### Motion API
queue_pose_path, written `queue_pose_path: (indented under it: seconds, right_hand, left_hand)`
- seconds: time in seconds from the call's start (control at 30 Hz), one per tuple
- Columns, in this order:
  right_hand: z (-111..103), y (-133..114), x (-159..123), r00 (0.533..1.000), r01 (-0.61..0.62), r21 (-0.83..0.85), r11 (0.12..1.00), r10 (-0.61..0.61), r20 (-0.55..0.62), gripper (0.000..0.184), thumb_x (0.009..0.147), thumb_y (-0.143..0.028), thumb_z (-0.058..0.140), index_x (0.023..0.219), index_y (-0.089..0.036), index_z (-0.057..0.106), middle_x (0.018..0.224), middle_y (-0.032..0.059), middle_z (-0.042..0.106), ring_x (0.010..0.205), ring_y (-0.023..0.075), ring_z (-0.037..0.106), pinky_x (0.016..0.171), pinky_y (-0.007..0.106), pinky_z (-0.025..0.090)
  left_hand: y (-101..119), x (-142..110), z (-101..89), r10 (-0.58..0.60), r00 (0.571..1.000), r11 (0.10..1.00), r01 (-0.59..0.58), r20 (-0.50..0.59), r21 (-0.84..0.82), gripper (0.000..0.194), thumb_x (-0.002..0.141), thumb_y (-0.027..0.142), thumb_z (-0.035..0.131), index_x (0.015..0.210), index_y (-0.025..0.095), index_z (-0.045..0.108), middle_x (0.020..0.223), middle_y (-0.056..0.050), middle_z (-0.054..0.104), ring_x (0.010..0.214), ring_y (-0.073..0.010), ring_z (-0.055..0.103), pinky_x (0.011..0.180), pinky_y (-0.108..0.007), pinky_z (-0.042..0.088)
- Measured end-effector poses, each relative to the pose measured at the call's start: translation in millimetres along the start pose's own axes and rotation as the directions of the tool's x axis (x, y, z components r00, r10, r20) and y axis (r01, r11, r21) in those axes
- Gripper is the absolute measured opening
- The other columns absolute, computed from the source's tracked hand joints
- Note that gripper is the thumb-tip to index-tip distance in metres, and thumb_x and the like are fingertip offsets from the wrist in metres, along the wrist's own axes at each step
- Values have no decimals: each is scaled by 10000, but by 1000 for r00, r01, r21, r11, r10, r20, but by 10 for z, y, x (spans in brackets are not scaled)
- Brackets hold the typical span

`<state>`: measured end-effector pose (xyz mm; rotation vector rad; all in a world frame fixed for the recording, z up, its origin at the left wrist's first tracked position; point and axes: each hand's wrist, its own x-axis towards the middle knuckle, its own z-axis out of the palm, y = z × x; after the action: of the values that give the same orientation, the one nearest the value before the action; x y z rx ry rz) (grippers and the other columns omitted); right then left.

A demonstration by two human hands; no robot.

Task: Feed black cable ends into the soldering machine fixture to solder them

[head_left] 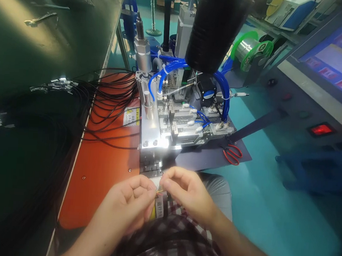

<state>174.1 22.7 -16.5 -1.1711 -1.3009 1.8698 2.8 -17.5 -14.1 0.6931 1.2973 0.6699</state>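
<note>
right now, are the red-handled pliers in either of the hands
No, the red-handled pliers lie on the dark surface, apart from both the left hand and the right hand.

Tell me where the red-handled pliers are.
In the head view, the pliers lie right of centre on the dark plate, near its right corner, beyond the right hand and just in front of the machine.
</note>
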Motion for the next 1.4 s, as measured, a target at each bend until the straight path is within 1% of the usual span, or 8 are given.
queue_pose_path:
  seconds: [0.2,0.47,0.63,0.73,0.87,1.17,1.27,1.4]
  right_hand:
    - [10,38,-21,998,-32,-115,993,26,-54,148,827,-299,650,788,-158,623,649,-31,513,555,90,396,498,227,305]
    - [81,55,-10,994,-75,-44,996,71,-80,146,806,-281,672,753,-168,597,577,-63,469,495,71,366,454,207,282]
    - [74,37,7,994,-96,35,995,98,-42,178,805,-303,663,737,-171,563,566,-72,454,480,66,354,443,199,288]
    - [44,11,21,995,-92,9,996,93,-33,181,827,-316,631,745,-161,583,572,-63,472,477,64,351,446,202,295]
    - [32,-2,31,995,-99,-36,994,98,-36,157,796,-302,668,781,-153,621,597,-52,496,483,64,356,438,205,265]
    - [4,75,98,990,-138,76,987,138,11,282,763,-411,737,739,-168,594,504,-89,426,432,52,306,407,198,229]
    - [4,56,108,988,-151,67,986,153,-17,264,748,-383,753,749,-163,608,510,-87,439,438,48,302,409,195,218]
    - [15,14,110,987,-153,46,987,155,-31,184,741,-302,733,741,-161,616,478,-95,419,428,50,303,401,190,223]
  left_hand:
    - [-6,-10,2,17,1000,1000,-17,-17,22,362,779,520,681,747,182,555,475,83,473,361,-6,198,390,-157,121]
    - [-27,7,14,21,999,1000,-21,-33,-19,378,761,530,704,735,189,543,448,90,456,358,-10,196,398,-167,120]
    - [-12,26,20,12,999,997,-14,-33,-72,387,713,526,732,704,193,535,394,104,424,334,-11,183,395,-179,126]
    - [19,36,24,-13,999,997,10,-45,-75,407,687,539,740,704,189,533,445,84,485,333,-5,208,392,-179,111]
    - [57,35,41,-20,998,998,17,-55,-60,421,677,551,741,703,186,533,447,89,477,332,0,198,391,-175,101]
    - [23,66,45,4,997,998,-9,-75,-69,323,759,479,692,759,191,547,432,99,467,346,-5,183,420,-182,137]
    - [-4,78,28,27,997,998,-31,-72,-61,304,813,484,655,806,199,549,429,109,444,362,-12,177,426,-177,148]
    - [-11,67,16,16,998,999,-18,-60,-30,346,806,523,665,808,199,541,447,109,429,368,-15,191,409,-162,132]
